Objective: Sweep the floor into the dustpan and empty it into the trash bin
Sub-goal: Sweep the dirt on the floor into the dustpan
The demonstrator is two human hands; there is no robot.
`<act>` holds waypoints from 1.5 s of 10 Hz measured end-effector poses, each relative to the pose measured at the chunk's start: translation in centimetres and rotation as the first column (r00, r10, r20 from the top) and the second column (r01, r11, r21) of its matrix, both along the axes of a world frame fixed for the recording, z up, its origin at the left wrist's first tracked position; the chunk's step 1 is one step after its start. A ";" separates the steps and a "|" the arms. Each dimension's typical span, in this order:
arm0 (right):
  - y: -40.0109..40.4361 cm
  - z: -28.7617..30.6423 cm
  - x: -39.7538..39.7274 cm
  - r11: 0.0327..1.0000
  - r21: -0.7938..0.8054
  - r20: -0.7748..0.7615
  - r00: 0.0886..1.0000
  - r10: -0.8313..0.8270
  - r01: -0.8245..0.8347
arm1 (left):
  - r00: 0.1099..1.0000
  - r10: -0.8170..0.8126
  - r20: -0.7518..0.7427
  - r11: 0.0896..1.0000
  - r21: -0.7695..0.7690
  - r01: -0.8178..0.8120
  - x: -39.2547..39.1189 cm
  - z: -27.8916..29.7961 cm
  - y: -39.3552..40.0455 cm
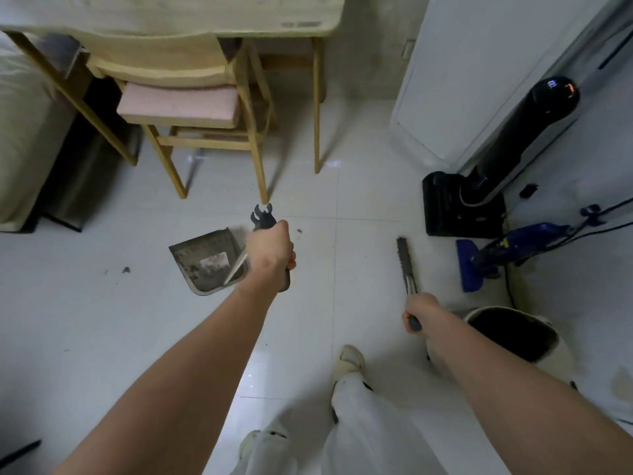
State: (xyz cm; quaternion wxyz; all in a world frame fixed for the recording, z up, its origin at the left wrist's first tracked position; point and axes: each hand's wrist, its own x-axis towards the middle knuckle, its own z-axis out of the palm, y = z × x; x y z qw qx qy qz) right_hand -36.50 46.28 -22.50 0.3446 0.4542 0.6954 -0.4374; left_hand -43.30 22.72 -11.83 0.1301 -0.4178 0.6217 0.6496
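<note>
1. The person's left hand [270, 250] is curled tight round the upper end of a long dustpan handle, whose dark clip-shaped top [262, 217] sticks out beyond the knuckles toward the chair.
2. From under that fist a pale shaft runs down and left to the grey metal dustpan [205, 260], which sits low over the white tiled floor [102, 320]; whether it touches the tiles cannot be told.
3. The dustpan lies left of the gripping fingers, with dark dirt and a pale scrap in its tray.
4. The right hand [419, 311] is closed round the dark grip of a long-handled broom, fingers wrapped underneath and the grip's end showing below the palm.
5. The broom's dark brush head [404, 257] reaches forward from the right hand, seen edge-on above the tiles and well apart from the dustpan.
6. A round trash bin with a white rim and black inside [513, 332] stands just right of the right forearm, beside the person's leg in white trousers [363, 416].
7. Small dark specks of dirt [126, 269] lie on the floor left of the dustpan, and another speck [299, 231] lies just right of the left hand.
8. A wooden chair with a pink cushion [185, 104] is pushed under a pale wooden table [205, 15] ahead.
9. A black upright floor cleaner [513, 149] and a blue mop-like tool [496, 252] stand at the right by a white cabinet [462, 63].
</note>
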 end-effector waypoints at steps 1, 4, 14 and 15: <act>1.4 -1.7 -2.0 0.998 -0.014 0.046 0.997 0.056 -0.056 | 1.000 -0.011 0.013 0.999 -0.038 0.011 -2.8 -0.9 2.8; 3.3 -0.6 -2.0 0.978 -0.183 0.108 0.987 0.123 -0.102 | 0.995 -0.097 0.024 0.995 -0.036 0.097 -7.0 -1.2 8.1; 15.2 2.8 -0.7 0.842 0.169 0.179 0.856 0.485 -0.513 | 0.894 -0.445 0.047 0.895 0.069 0.441 -9.1 -0.4 23.3; 17.9 2.8 -0.6 0.878 0.185 0.201 0.892 0.406 -0.442 | 0.869 -0.494 0.033 0.868 0.075 0.491 -8.3 -1.3 25.2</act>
